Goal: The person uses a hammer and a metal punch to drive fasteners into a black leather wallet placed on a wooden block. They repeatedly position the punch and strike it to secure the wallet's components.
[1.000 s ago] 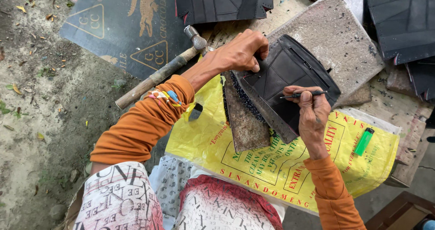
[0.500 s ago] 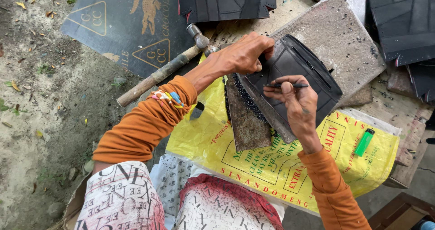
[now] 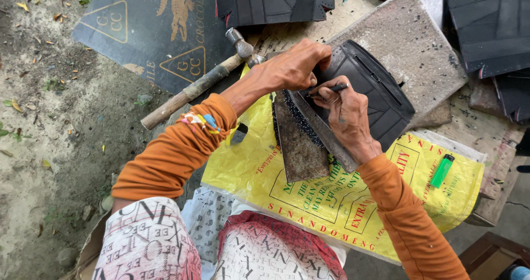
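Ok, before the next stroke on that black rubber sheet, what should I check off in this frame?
1. Left hand presses black rubber sheet down: ok.
2. Right hand grips thin dark tool: ok.
3. Tool tip on the sheet: ok.
4. Sheet backed by stone slab: ok.
5. Hammer lies apart from both hands: ok.
6. Sharpness of tool tip: cannot tell.

- Soft, even daylight, no harsh glare.
- Shadows faint and diffuse (overcast look).
- Sharp centre; slight wide-angle stretching toward the edges.

Matt black rubber sheet [image 3: 375, 92], rough stone slab [image 3: 419, 54]
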